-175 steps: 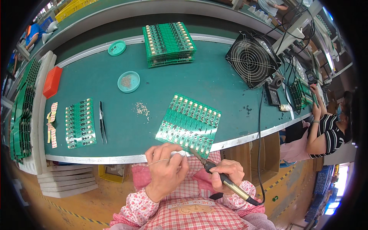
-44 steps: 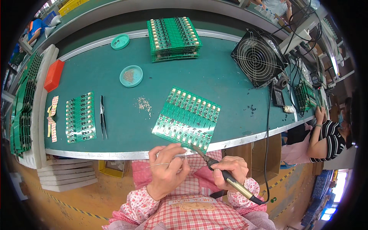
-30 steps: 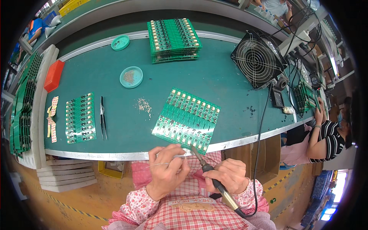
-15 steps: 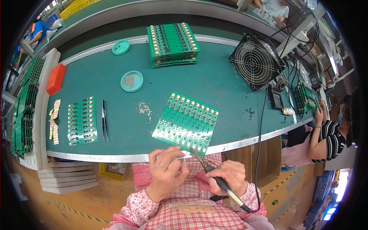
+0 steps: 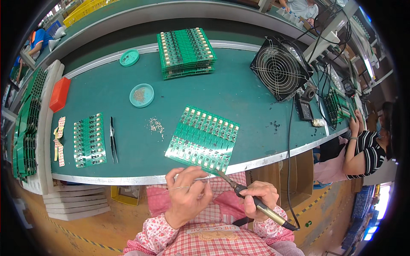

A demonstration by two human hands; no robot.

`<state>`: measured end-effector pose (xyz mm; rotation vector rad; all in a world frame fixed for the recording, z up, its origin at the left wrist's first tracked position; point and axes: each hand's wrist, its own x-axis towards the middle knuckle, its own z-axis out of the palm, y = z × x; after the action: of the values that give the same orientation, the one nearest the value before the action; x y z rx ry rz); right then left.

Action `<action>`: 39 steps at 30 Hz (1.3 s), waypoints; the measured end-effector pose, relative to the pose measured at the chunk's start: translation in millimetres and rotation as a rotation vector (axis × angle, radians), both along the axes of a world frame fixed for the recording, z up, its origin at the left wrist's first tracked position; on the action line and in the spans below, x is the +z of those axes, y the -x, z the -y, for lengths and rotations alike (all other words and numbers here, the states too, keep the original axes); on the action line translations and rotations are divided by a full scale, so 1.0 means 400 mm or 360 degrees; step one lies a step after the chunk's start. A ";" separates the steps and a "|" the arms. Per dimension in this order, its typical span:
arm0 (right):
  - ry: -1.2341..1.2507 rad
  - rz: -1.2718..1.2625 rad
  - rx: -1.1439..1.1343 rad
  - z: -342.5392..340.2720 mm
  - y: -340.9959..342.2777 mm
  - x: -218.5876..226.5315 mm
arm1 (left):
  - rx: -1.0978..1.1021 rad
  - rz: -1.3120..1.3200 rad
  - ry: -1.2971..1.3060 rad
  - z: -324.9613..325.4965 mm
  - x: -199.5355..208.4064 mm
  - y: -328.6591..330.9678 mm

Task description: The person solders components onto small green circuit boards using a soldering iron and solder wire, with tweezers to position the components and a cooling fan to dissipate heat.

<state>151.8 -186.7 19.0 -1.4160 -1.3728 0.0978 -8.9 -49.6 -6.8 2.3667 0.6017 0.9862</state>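
Observation:
A green panel of circuit boards (image 5: 203, 137) lies tilted on the green bench near its front edge. My left hand (image 5: 188, 194) is below that edge and pinches a thin solder wire (image 5: 178, 188) whose end points toward the panel's near corner. My right hand (image 5: 259, 199) grips a soldering iron (image 5: 252, 200) by its dark handle. The iron's tip reaches up and left to the panel's near edge, close to the wire's end.
A stack of green boards (image 5: 185, 52) sits at the back, a black fan (image 5: 279, 68) at the right. Two teal dishes (image 5: 141, 95), loose small parts (image 5: 156, 125), tweezers (image 5: 112, 139), a smaller board (image 5: 89, 139) and a red box (image 5: 59, 94) lie left. Another person (image 5: 363, 145) works at right.
The view has shifted slightly. My hands stay at the panel's near edge with wire and iron; the iron's tip has moved a little along that edge.

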 end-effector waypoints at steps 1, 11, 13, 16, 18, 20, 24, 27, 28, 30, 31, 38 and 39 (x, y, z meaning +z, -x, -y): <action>-0.0004 0.0011 -0.0006 -0.001 0.001 -0.001 | -0.0003 0.0002 0.0000 -0.001 0.001 -0.002; 0.0010 0.0099 -0.0004 -0.017 0.004 0.003 | -0.0006 0.0006 0.0006 -0.001 0.001 -0.003; -0.0014 0.0124 0.0033 -0.023 0.002 0.003 | -0.0004 0.0009 0.0015 -0.001 -0.001 -0.003; 0.0052 0.0265 0.0103 -0.028 -0.005 0.022 | -0.0005 0.0013 0.0026 -0.002 -0.004 -0.003; 0.0039 0.0249 0.0100 -0.028 -0.005 0.025 | -0.0002 0.0026 0.0010 -0.003 -0.002 -0.005; 0.0024 0.0230 0.0099 -0.028 -0.005 0.026 | -0.0001 0.0030 0.0006 -0.004 -0.002 -0.006; 0.0075 0.0291 0.0114 -0.026 -0.003 0.026 | 0.0003 0.0031 -0.0008 -0.003 -0.005 -0.008; 0.0082 0.0393 0.0123 -0.029 -0.003 0.033 | 0.0003 0.0025 -0.0012 -0.003 -0.005 -0.007; 0.0064 0.0476 0.0128 -0.029 -0.003 0.036 | 0.0002 0.0024 -0.0011 -0.003 -0.005 -0.007; 0.0098 0.0543 0.0148 -0.027 -0.003 0.040 | 0.0010 0.0027 -0.0001 -0.003 -0.006 -0.007; 0.0129 0.0611 0.0167 -0.026 -0.004 0.041 | 0.0010 0.0025 0.0001 -0.004 -0.007 -0.008; 0.0143 0.0523 0.0112 -0.026 -0.015 0.053 | 0.0010 0.0024 0.0002 -0.007 0.000 -0.008; 0.0141 0.0523 0.0111 -0.026 -0.015 0.056 | 0.0008 0.0027 -0.0003 -0.009 0.002 -0.008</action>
<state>157.7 -176.4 41.6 -1.5048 -1.7057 -0.0313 -5.9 -46.0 -6.2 2.3569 0.6006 1.0084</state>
